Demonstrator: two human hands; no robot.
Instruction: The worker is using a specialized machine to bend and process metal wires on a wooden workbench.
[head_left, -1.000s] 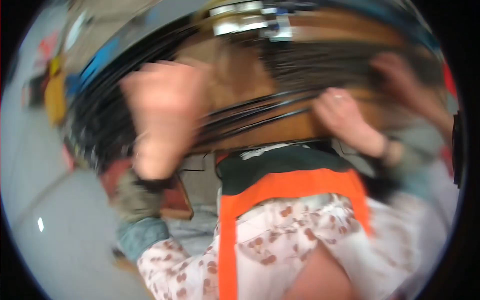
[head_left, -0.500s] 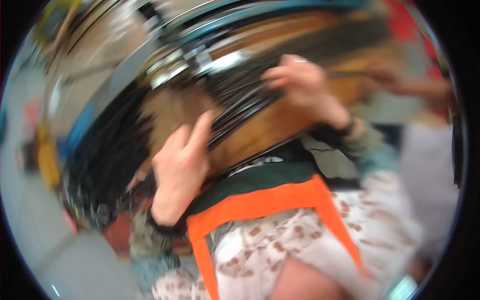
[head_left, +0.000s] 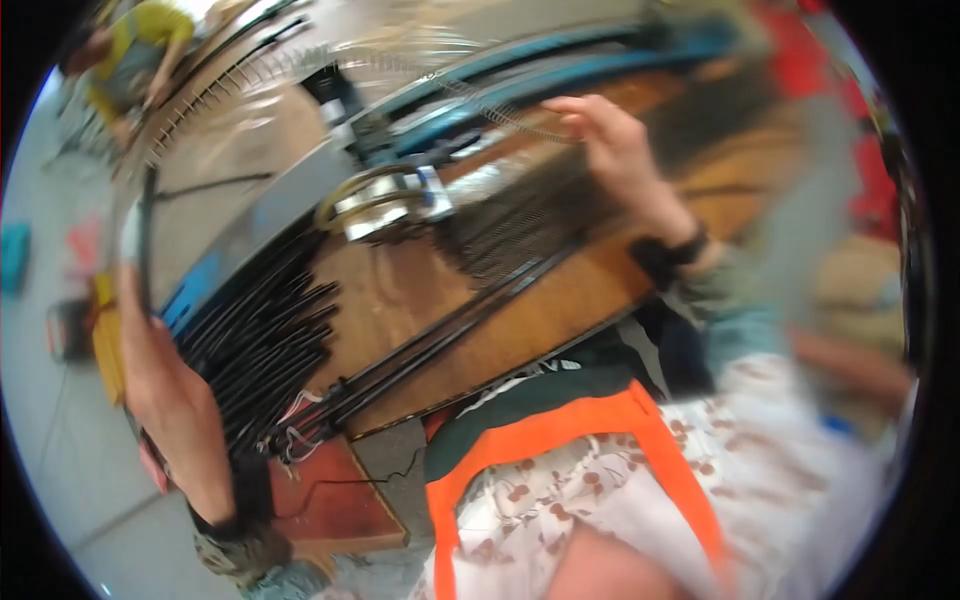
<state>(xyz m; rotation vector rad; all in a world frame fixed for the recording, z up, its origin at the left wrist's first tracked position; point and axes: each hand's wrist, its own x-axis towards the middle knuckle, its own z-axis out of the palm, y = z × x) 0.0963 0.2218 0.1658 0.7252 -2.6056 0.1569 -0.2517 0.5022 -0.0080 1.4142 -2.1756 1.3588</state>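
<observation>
Frame is motion-blurred, so detail is limited. Left hand (head_left: 165,385) is at the far left edge of the wooden workbench (head_left: 560,300), raised, fingers closed around a thin dark rod (head_left: 147,225) that runs upward from the fist; the grasp looks firm, though the fingertips themselves are smeared. Just to the right of that hand lies a bundle of black rods (head_left: 265,345), fanned out on the bench top, lower ends gathered near some loose white wires (head_left: 295,440) at the bench's near edge. Right hand (head_left: 615,150) is up at the far side of the bench, fingers curled and pinching a thin coiled wire spring (head_left: 490,108) that stretches off to the left; wrist carries a dark watch band (head_left: 675,252). Between the hands, a metal clamp-like fitting with a brass-coloured ring (head_left: 385,200) sits on the bench, next to a blue machine frame (head_left: 560,65) running along the back. Two long black bars (head_left: 470,320) lie diagonally across the wood, parallel to the near edge. Below the bench: person's own orange-trimmed apron (head_left: 560,430) over a patterned garment. Top left, well apart, another person in a yellow top (head_left: 150,35) bends over a bench.
</observation>
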